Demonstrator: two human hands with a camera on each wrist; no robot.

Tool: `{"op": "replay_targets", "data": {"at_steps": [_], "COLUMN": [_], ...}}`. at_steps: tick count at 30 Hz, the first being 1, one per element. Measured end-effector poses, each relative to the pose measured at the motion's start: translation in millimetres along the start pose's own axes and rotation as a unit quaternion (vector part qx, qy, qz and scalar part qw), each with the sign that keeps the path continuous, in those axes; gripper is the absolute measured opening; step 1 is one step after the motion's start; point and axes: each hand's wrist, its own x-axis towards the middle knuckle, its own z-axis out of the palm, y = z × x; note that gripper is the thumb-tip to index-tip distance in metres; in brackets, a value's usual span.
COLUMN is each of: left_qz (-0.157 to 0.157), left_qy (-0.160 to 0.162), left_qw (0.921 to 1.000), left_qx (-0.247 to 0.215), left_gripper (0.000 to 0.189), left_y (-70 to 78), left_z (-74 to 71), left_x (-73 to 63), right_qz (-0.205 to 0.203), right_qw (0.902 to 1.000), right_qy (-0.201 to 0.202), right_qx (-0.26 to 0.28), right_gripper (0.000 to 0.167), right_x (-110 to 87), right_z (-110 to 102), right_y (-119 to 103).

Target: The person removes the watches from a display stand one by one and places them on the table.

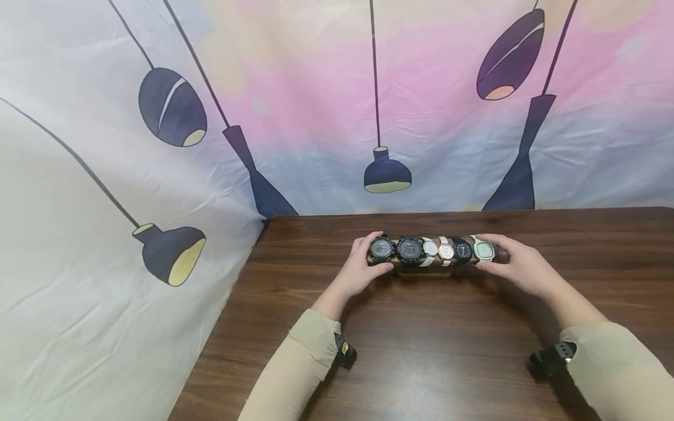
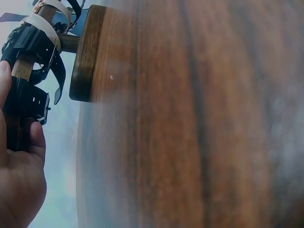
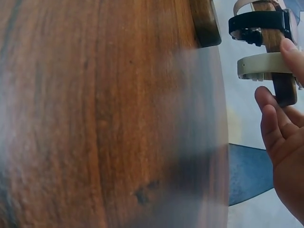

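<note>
A wooden watch stand (image 2: 23, 66) lies directly between the two hands, its long bar running crosswise from the left hand (image 1: 364, 266) to the right hand (image 1: 520, 265); since each hand is at one end, neither is nearer. The left hand holds its end with the thumb on the near side and fingers on the far side, around the first big black watch (image 1: 381, 249). The right hand holds the other end the same way, at the pale green watch (image 1: 484, 250), its thumb against the strap and other fingertips curled by the bar's end. Both grips are narrow, about as wide as the bar. From the left hand toward the right, between those two, sit a second big black watch (image 1: 409, 249), a white-strapped watch (image 1: 430, 249), a small gold-rimmed watch (image 1: 446, 252) on a pale strap, and a square black watch (image 1: 463, 251). Below the bar, inward of both hands, a short post joins it to a wooden base (image 2: 87, 54), which appears to rest on the bench (image 1: 421, 351). Behind each hand, a small black camera (image 1: 345, 352) sits by the sleeve cuff. Beyond the hands, past the bench's far edge, hangs a cloth (image 1: 316, 117) printed with lamps.
</note>
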Motion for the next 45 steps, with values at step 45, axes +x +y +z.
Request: {"op": "replay_targets", "data": {"at_steps": [45], "left_qz": [0.007], "left_qy": [-0.015], "left_qw": [0.9999], "left_qx": [0.004], "left_gripper": [0.07], "left_y": [-1.2], "left_z": [-1.2], "left_x": [0.5], "right_qz": [-0.063], "right_qw": [0.9956], "right_qy": [-0.058], "right_qx": [0.037], "right_gripper": [0.086], "right_x": [16.9], "right_z": [0.2], "right_y": [14.5]}}
